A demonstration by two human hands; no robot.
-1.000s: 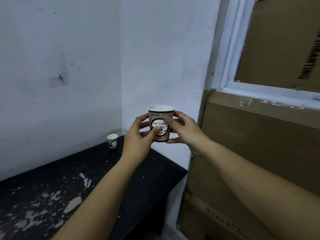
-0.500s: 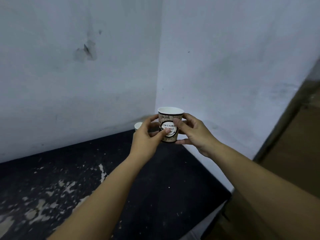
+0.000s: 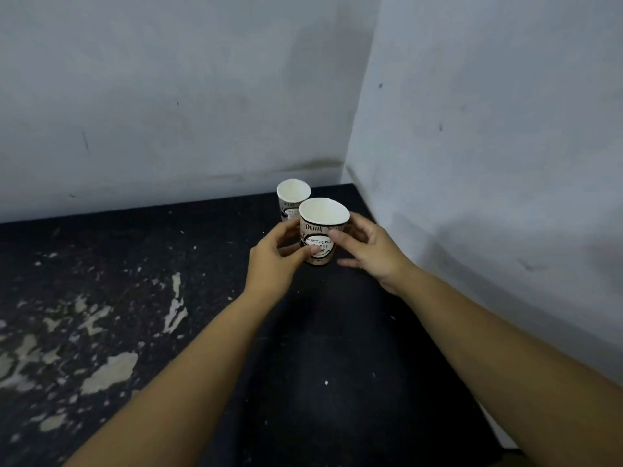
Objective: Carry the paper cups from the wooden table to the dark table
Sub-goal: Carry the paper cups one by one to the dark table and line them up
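Both hands, left hand (image 3: 273, 261) & right hand (image 3: 374, 252), grip printed cup (image 3: 320, 237) nr 2nd cup (image 3: 292, 197), dark table (image 3: 337, 348).

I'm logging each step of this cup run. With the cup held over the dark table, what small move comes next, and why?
Probably lower the held cup onto the dark table and let go. Both hands, left and right, grip it upright beside the other cup, already standing near the corner. Whether its base touches yet is unclear.

Dark table (image 3: 303, 365) bearing paper cup (image 3: 290, 197)
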